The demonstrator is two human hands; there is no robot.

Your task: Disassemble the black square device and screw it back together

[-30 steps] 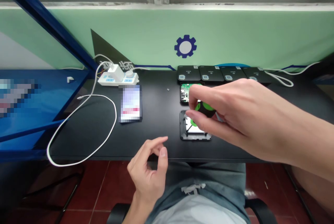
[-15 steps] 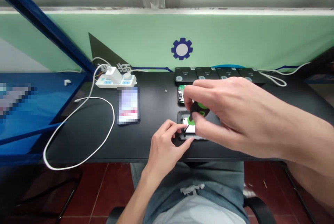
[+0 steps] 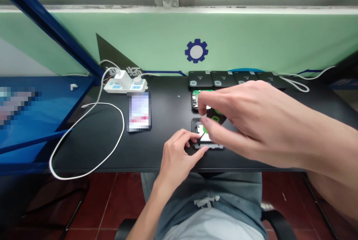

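Note:
A black plastic device casing [image 3: 216, 146] with a white panel inside lies near the front edge of the desk. My left hand [image 3: 179, 154] grips its left end, the thumb along the near edge and the fingertips by the corner. My right hand [image 3: 248, 120] is closed around a black and green screwdriver [image 3: 218, 116], which it partly hides. The screwdriver's shaft slants down to the casing's left part, close to my left fingertips. Just behind lies another black half with a green circuit board [image 3: 199, 93], partly covered by my right hand.
Several black boxes [image 3: 200, 79] line the back of the desk [image 3: 162, 150]. A tiny metal piece [image 3: 179, 96] lies left of the circuit board. Farther left are a pixelated flat item [image 3: 139, 113], a white power strip [image 3: 125, 86] and a looped white cable [image 3: 123, 124].
My right thumb and index finger have shifted slightly on the screwdriver handle, whose tip stays at the casing. My left hand keeps its hold. The whole view has shifted a little.

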